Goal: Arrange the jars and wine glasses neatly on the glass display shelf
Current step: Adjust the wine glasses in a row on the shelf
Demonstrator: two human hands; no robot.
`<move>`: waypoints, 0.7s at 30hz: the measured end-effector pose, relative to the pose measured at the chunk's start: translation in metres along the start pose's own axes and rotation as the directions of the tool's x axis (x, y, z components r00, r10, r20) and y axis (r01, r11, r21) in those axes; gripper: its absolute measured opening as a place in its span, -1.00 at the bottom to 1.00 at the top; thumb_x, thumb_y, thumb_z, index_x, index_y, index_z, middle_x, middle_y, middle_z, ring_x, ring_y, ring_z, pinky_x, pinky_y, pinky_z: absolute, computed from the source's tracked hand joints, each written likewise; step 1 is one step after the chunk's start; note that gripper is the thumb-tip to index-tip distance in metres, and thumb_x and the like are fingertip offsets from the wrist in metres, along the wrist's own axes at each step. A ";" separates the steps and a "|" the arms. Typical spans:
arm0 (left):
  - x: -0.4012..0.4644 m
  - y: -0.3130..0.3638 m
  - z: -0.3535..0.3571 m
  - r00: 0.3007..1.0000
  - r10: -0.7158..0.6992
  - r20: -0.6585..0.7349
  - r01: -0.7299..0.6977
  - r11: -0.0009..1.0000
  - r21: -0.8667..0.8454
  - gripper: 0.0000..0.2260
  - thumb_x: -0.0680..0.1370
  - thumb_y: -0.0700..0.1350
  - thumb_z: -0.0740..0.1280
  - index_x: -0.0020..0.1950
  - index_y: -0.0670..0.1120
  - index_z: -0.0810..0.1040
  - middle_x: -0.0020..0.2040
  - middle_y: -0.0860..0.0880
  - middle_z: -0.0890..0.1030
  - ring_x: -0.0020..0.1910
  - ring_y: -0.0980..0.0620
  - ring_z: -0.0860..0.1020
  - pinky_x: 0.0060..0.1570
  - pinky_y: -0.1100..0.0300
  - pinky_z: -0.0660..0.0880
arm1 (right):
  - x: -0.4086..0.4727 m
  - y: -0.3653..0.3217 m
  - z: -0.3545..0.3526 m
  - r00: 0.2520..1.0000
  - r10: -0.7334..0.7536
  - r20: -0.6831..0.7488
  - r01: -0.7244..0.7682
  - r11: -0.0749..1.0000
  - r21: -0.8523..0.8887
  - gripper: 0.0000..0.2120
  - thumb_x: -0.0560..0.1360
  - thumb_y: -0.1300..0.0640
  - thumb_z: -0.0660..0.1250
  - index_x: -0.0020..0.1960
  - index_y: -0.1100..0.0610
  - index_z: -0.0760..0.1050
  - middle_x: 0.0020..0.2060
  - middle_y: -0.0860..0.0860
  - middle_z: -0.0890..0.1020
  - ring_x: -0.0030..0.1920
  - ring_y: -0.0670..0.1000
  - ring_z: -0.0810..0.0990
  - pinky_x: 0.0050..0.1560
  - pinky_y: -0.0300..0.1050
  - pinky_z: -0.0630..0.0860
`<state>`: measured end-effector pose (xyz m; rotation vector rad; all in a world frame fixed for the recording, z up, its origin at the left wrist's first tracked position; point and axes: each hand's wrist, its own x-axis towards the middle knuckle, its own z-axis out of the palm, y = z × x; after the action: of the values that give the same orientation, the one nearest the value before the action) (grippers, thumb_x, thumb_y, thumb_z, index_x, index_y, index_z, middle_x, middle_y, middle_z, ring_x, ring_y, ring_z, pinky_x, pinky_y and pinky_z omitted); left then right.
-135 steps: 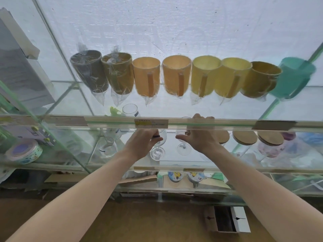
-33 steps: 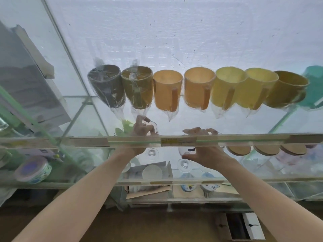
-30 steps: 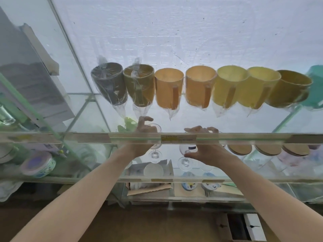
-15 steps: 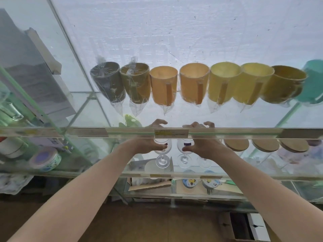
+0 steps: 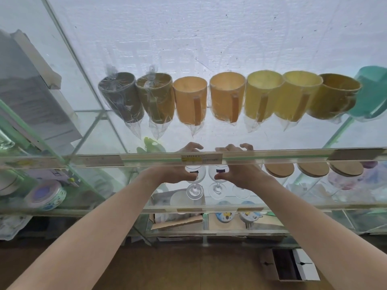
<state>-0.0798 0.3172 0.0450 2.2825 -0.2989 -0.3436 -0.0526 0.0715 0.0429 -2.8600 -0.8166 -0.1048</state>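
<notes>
While both wine glasses stand side by side on the glass shelf point(image 5: 314, 204), the left hand point(image 5: 173, 172) cups the left wine glass point(image 5: 195, 181) and the right hand point(image 5: 240, 174) the right wine glass point(image 5: 217, 180), fingers curled round the bowls, likely lining them up beside the lidded jars point(image 5: 279, 170).

2 bare forearms — no sleeves; left hand point(image 5: 178, 172), right hand point(image 5: 240, 174).

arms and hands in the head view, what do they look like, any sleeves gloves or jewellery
Both forearms are bare from the bottom edge of the picture up to the wrists: no sleeves show. The left hand and right hand wear no gloves. No watch, bracelet or ring is visible, though the shelf's front rail hides part of the fingers.
</notes>
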 end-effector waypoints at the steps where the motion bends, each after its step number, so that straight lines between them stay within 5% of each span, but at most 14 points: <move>1: 0.000 0.000 -0.001 1.000 -0.002 0.001 0.002 1.000 0.005 -0.33 0.47 -0.23 0.50 0.45 0.14 0.28 0.25 0.09 0.54 0.21 -0.16 0.56 0.18 -0.21 0.56 | 0.000 0.000 0.000 1.000 0.002 -0.001 -0.002 1.000 -0.001 -0.24 0.42 -0.31 0.45 0.49 -0.03 0.31 0.30 0.00 0.49 0.32 0.04 0.49 0.45 0.07 0.01; 21: -0.005 0.005 -0.007 1.000 -0.016 -0.006 0.016 0.999 0.046 -0.33 0.46 -0.20 0.51 0.46 0.18 0.30 0.25 0.13 0.58 0.16 -0.20 0.60 0.11 -0.22 0.59 | -0.003 -0.004 -0.005 1.000 0.012 0.017 -0.012 1.000 0.000 -0.27 0.44 -0.29 0.43 0.49 -0.04 0.28 0.27 0.01 0.47 0.27 0.06 0.51 0.42 0.10 0.04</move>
<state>-0.0830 0.3205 0.0543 2.3320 -0.2881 -0.3412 -0.0570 0.0727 0.0480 -2.8693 -0.8033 -0.0788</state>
